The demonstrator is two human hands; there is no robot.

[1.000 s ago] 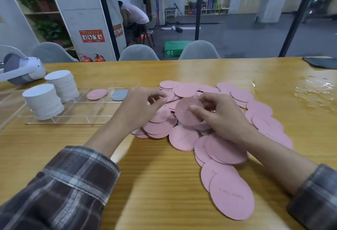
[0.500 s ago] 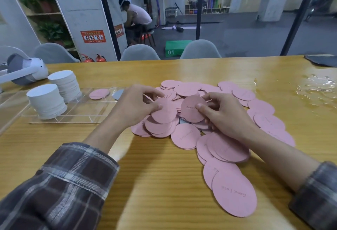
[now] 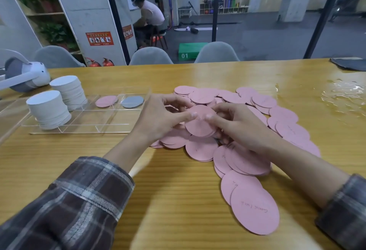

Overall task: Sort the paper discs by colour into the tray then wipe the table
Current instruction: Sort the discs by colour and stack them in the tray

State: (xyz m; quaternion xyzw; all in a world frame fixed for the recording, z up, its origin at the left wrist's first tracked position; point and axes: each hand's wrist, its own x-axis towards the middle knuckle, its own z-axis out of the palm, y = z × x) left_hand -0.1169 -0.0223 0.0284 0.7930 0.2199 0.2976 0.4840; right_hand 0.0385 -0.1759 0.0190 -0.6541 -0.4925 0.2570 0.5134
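Note:
A heap of pink paper discs [image 3: 255, 162] covers the table's middle and right. My left hand [image 3: 160, 119] and my right hand [image 3: 235, 124] meet over the heap, both pinching a small stack of pink discs [image 3: 200, 126] lifted above it, thumbs on top. The clear divided tray [image 3: 83, 119] lies to the left. It holds two stacks of white discs [image 3: 49, 109], one pink disc [image 3: 106, 101] and one grey disc [image 3: 132, 101] in separate compartments.
A white headset [image 3: 23, 75] sits at the far left behind the tray. A water spill [image 3: 344, 95] glistens at the right, with a dark cloth [image 3: 350, 63] beyond it. Grey chairs [image 3: 150, 56] stand behind the table.
My two hands have come together. The discs each hand held are now gathered into one stack pinched by both hands.

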